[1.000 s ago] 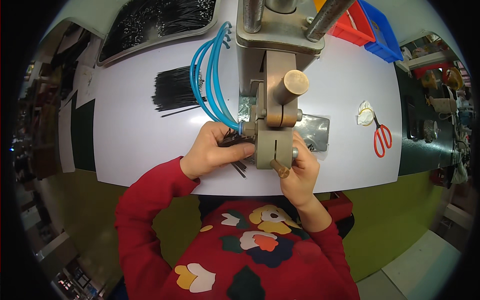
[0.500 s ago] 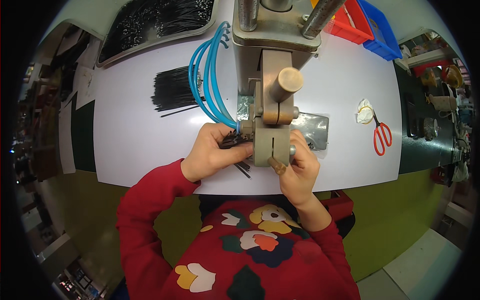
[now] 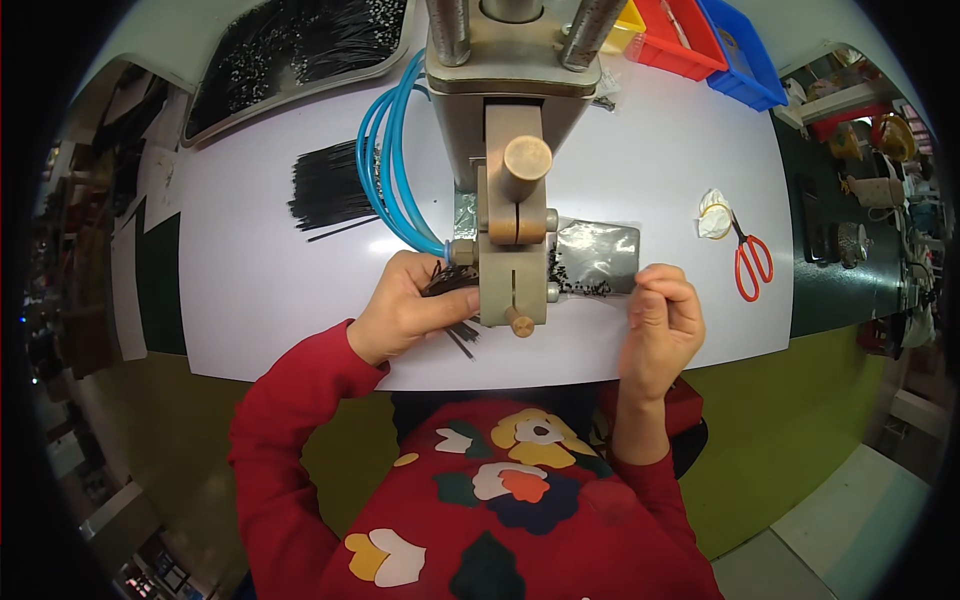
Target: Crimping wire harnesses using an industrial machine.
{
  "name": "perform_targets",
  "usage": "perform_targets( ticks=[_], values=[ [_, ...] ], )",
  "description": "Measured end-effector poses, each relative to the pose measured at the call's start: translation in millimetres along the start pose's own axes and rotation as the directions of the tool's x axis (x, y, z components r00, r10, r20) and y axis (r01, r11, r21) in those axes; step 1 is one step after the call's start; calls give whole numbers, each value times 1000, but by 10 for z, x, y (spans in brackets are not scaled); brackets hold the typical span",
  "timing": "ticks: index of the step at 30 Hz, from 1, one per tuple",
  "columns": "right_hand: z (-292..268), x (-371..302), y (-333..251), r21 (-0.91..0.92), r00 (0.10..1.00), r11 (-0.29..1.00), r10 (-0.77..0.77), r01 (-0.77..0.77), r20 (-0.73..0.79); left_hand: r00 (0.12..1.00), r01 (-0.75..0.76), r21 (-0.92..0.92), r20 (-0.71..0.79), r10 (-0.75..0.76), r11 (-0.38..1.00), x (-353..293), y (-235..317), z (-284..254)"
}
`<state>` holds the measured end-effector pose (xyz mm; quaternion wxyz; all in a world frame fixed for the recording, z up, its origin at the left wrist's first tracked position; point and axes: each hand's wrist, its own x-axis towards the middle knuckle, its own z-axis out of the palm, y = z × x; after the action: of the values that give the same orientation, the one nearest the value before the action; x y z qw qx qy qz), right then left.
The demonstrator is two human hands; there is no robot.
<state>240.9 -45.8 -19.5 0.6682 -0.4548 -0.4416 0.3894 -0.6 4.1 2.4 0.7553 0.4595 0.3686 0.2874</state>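
Note:
My left hand [image 3: 405, 308] is closed round a bundle of thin black wires [image 3: 450, 280], left of the machine's head. Several wire ends stick out below that hand's thumb. The grey metal press [image 3: 513, 290] stands between my hands and hides the far ends of the wires. To its right lies a flat, shiny dark-grey sheet or pouch [image 3: 605, 250], with small black pieces [image 3: 592, 288] along its near edge. My right hand [image 3: 662, 325] is raised beside the sheet's near right corner. Its fingers are curled in a pinch, and whatever they hold is too small to make out.
Blue air hoses [image 3: 385, 190] loop from the press's left side. Behind them lies a pile of black wires [image 3: 328, 185], and a metal tray [image 3: 290, 115] of more wires stands far left. Red scissors [image 3: 750, 262], a white wad [image 3: 713, 217], a red bin [image 3: 680, 45] and a blue bin [image 3: 745, 70] are right.
My right hand has come out from beside the press and moved right, past the dark sheet. My left hand keeps its grip on the wires. The whole view has shifted slightly.

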Motion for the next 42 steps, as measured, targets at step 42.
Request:
perform_targets(
  ticks=[42],
  values=[
    [-254, -12, -118, -647, 966, 717, -197, 259, 168, 994, -85, 59, -57, 89, 995, -18, -29, -5]
  ],
)
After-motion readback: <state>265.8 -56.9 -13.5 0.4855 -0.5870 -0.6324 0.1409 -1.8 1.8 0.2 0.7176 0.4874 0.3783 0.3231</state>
